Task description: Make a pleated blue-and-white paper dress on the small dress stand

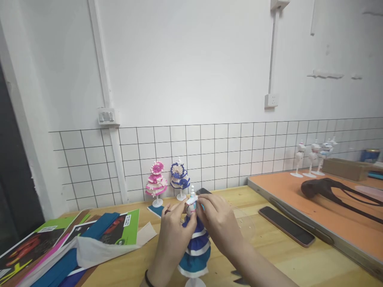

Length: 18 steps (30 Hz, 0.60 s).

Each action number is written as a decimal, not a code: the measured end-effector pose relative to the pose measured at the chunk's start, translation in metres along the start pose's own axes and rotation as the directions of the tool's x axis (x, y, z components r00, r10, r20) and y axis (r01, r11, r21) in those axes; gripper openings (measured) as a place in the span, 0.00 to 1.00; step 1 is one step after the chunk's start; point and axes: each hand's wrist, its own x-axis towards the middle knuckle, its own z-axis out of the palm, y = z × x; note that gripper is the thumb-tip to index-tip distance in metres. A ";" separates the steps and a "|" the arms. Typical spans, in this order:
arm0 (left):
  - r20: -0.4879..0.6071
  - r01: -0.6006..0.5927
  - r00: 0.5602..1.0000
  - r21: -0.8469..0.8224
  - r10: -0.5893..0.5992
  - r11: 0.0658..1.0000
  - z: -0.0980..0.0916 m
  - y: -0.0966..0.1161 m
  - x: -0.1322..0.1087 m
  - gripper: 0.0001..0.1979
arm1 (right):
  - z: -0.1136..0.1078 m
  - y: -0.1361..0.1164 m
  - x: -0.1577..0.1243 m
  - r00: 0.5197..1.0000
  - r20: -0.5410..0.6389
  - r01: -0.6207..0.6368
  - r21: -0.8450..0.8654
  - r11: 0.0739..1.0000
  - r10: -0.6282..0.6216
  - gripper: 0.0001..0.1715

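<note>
A small white dress form (192, 191) wearing a tiered blue, teal and white skirt (196, 259) stands upright at the table's front, on a round white base (195, 282). My left hand (176, 227) is closed around the left side of its torso, thumb at the waist. At the right of the upper torso, my right hand (217, 217) pinches a small piece of white material (192, 200) against the chest. My fingers partly hide the torso.
Pink (156, 179) and blue (180, 175) dressed forms stand behind. Fabric strips (101, 249) and printed packets (130, 229) lie left. A phone (286, 225) lies right, beside an orange-topped board (278, 187) bearing white forms (299, 157), a black strap (329, 189) and a cardboard box (344, 168).
</note>
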 end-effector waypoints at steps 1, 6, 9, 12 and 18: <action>0.005 0.013 1.000 -0.007 -0.013 1.000 0.000 0.000 0.000 0.09 | 0.001 0.001 0.000 1.000 -0.006 -0.024 0.028 0.999 0.024 0.07; 0.034 0.055 0.998 -0.032 -0.054 0.998 -0.005 0.002 0.001 0.08 | 0.000 0.003 0.000 0.987 0.058 -0.158 0.243 0.957 0.148 0.08; 0.046 0.060 0.997 -0.028 -0.059 0.998 -0.007 0.000 0.002 0.08 | -0.002 0.004 0.001 0.990 0.066 -0.140 0.256 0.957 0.127 0.09; 0.014 0.025 1.000 0.028 -0.025 0.999 -0.003 -0.004 0.001 0.10 | -0.003 0.002 0.001 0.997 0.059 -0.066 0.167 0.984 0.057 0.10; -0.115 -0.068 0.989 0.224 0.095 0.972 0.006 -0.005 -0.004 0.13 | -0.003 -0.008 0.001 0.991 0.131 0.003 -0.022 1.000 0.000 0.13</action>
